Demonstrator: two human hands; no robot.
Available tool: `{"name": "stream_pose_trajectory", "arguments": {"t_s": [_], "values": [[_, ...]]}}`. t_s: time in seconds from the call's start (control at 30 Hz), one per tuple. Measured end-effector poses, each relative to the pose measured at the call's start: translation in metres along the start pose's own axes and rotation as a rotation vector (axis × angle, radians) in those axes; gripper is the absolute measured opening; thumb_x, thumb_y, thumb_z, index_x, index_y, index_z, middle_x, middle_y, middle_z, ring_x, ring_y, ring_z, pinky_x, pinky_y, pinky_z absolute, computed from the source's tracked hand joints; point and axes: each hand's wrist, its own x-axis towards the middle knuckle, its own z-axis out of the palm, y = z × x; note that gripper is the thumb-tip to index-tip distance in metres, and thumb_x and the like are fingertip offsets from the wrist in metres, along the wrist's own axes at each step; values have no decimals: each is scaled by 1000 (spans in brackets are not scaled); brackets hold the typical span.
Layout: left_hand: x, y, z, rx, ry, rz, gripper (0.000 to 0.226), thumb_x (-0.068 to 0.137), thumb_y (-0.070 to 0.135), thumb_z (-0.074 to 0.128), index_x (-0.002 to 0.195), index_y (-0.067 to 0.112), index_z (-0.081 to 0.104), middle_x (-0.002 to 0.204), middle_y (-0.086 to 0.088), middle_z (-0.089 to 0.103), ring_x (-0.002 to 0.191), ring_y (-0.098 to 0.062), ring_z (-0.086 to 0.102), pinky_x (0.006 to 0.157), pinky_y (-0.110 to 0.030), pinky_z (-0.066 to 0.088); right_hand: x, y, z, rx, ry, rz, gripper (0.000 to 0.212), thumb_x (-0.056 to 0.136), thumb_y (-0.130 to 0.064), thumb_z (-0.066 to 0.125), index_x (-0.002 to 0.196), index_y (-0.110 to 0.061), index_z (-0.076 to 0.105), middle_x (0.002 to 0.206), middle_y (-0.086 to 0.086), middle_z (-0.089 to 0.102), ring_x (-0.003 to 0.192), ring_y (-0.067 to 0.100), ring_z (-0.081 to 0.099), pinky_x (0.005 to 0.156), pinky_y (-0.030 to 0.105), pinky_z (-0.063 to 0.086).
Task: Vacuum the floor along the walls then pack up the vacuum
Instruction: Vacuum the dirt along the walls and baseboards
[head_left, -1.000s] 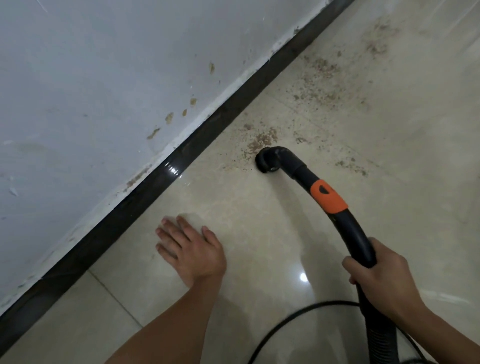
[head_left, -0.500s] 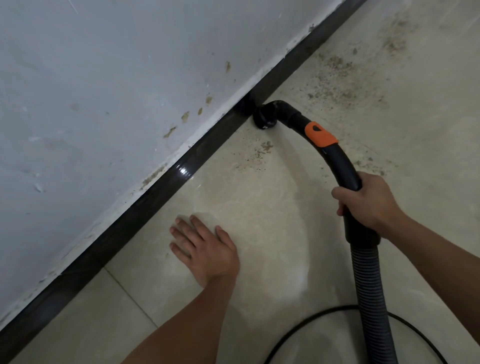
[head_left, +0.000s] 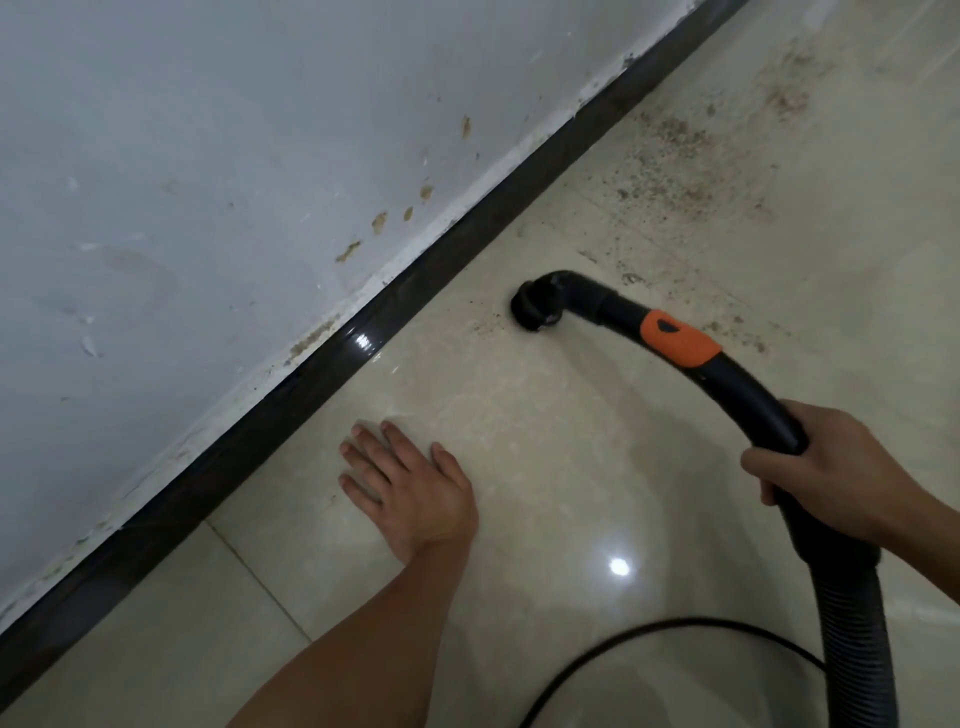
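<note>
Vacuum nozzle (head_left: 532, 310), a round black mouth on a curved black handle tube (head_left: 737, 387) with an orange slider (head_left: 679, 339), sits on the tile floor (head_left: 545, 467) right of centre frame, near the dark skirting strip (head_left: 332, 374) but apart from it. A few specks lie just beside its mouth. The right hand (head_left: 831, 467) is clenched around the tube where it meets the ribbed hose (head_left: 857, 649), which runs off the lower right edge. The left hand (head_left: 410, 483) lies flat and open on the tile at lower centre, fingers spread, gripping nothing. A thin black cord (head_left: 675, 626) loops across the bottom.

Tiles at centre and lower left look clean and glossy; brown grit (head_left: 670, 150) is scattered toward the upper right along the skirting, so I judge the wall run only partly done, with packing up not yet begun. The stained white wall (head_left: 208, 182) fills the upper left. No container or vacuum body is in view.
</note>
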Motion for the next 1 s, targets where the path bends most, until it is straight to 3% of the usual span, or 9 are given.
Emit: {"name": "stream_pose_trajectory", "arguments": {"t_s": [0.23, 0.4, 0.53, 0.7, 0.77, 1.0], "values": [[0, 0, -1, -5, 1, 5, 67, 94, 40, 21, 148, 0, 26, 156, -25, 18, 145, -40, 11, 117, -55, 8, -25, 1, 20, 10, 11, -9, 17, 73, -13, 73, 80, -21, 60, 53, -2, 68, 44, 7, 62, 47, 33, 48], [0, 0, -1, 3, 3, 1, 66, 95, 39, 23, 149, 1, 25, 156, -24, 17, 145, -39, 10, 117, -54, 6, -15, -14, 34, 31, 103, -5, 16, 73, -19, 74, 79, -22, 59, 51, -2, 67, 47, 12, 64, 58, 39, 55], [-1, 0, -1, 10, -3, 5, 66, 95, 39, 23, 149, 1, 24, 157, -24, 16, 145, -39, 10, 117, -53, 6, -8, -28, 49, 28, 4, -89, 18, 71, -21, 74, 79, -24, 58, 53, -4, 67, 44, 10, 62, 53, 39, 55], [0, 1, -1, 19, -27, -6, 67, 95, 40, 21, 150, 2, 23, 157, -23, 15, 146, -38, 9, 117, -54, 7, 20, -47, 51, 84, 139, -45, 17, 73, -21, 73, 81, -22, 58, 49, -1, 65, 49, 13, 65, 57, 34, 54], [0, 0, -1, 17, -22, -1, 66, 95, 40, 21, 149, 2, 25, 157, -23, 16, 146, -39, 10, 117, -54, 8, 25, -55, 53, 109, 115, -60, 17, 74, -20, 72, 83, -21, 58, 52, 1, 66, 48, 12, 65, 55, 32, 53], [-1, 0, -1, -3, -33, 1, 67, 95, 41, 21, 150, 2, 23, 157, -24, 14, 146, -39, 7, 117, -54, 6, -5, -54, 63, -15, -43, -158, 20, 71, -25, 74, 78, -24, 55, 58, 2, 64, 51, 19, 66, 55, 45, 57]]}}
